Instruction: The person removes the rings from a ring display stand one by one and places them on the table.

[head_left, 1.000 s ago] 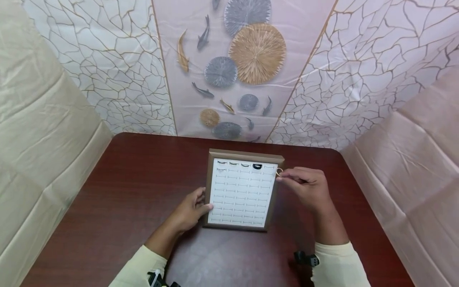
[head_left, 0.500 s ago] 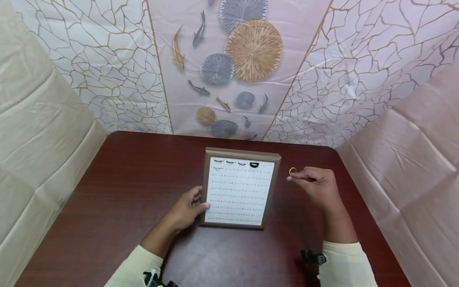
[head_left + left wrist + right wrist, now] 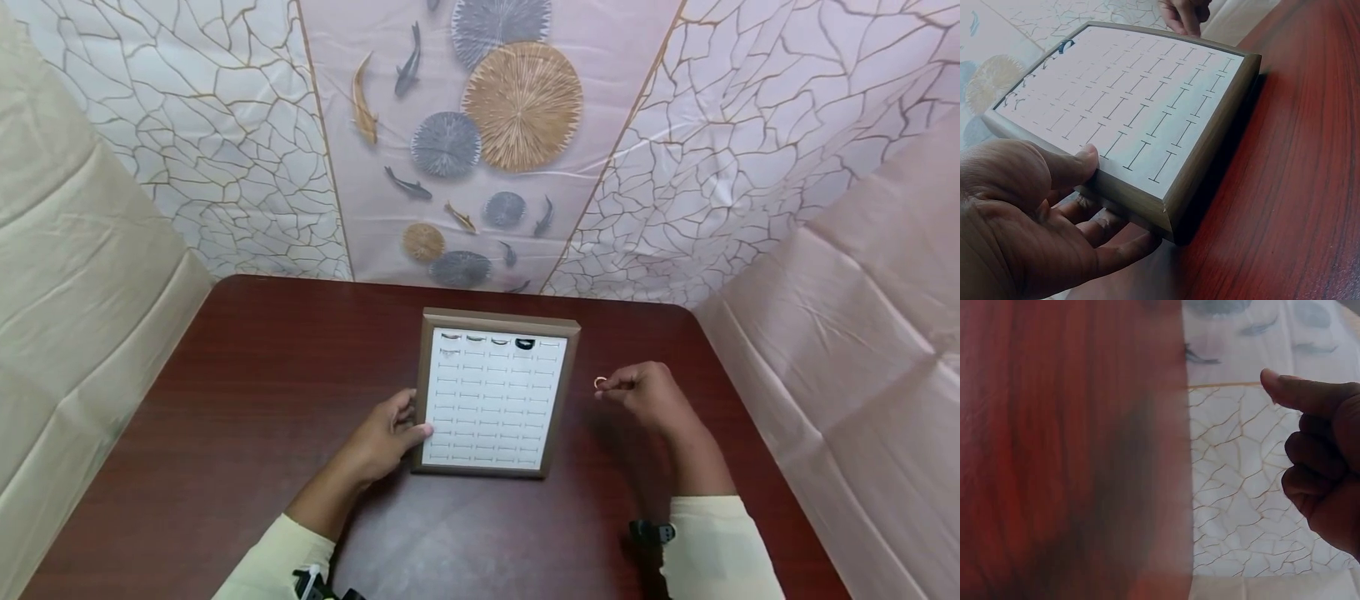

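Note:
A wood-framed ring display board [image 3: 487, 392] with a white slotted face leans back over the table. My left hand [image 3: 378, 442] grips its left edge, thumb [image 3: 1088, 164] on the front and fingers curled under the frame. Several rings sit in the top row of slots, among them a wide black ring [image 3: 525, 343]; a thin silvery ring [image 3: 449, 352] is in the row below. To the right of the board, my right hand [image 3: 645, 396] pinches a gold ring [image 3: 599, 382] between thumb and fingertips, apart from the frame. In the right wrist view the ring is hidden.
The dark red wooden table [image 3: 225, 400] extends around the board. A patterned cloth [image 3: 750, 167] hangs behind its far edge, and beige padded panels [image 3: 75, 333] flank both sides. A black strap device [image 3: 651, 532] is on the right wrist.
My right hand has drawn the gold ring away from the board's upper right edge, then lowered it a little. The left hand keeps its grip on the frame.

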Tool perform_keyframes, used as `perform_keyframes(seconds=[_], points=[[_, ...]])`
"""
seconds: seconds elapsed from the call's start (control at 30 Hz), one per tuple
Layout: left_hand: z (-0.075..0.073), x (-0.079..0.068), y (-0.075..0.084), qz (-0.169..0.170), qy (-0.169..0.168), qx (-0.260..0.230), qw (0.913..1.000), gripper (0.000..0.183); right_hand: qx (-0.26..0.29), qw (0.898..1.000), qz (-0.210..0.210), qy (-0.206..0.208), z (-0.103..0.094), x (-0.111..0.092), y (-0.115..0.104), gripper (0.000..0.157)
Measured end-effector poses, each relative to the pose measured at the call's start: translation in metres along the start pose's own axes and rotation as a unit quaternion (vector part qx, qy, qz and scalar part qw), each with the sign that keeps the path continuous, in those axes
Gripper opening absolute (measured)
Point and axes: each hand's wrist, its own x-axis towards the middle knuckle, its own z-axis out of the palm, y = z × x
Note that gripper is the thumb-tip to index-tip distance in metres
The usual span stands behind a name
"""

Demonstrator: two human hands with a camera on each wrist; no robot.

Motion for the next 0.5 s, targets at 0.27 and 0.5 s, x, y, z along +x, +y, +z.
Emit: perform_keyframes(seconds=[0.27, 0.5], points=[[-0.003, 0.001, -0.003, -0.005, 0.007, -0.011, 0.9999, 0.058, -0.075, 0.995, 0.032, -0.063, 0.005, 0.002, 0.022, 0.013], [-0.004, 0.003, -0.005, -0.002, -0.004, -0.024, 0.9997, 0.057, -0.065, 0.992, 0.048, -0.099, 0.012, 0.001, 0.038, 0.011]])
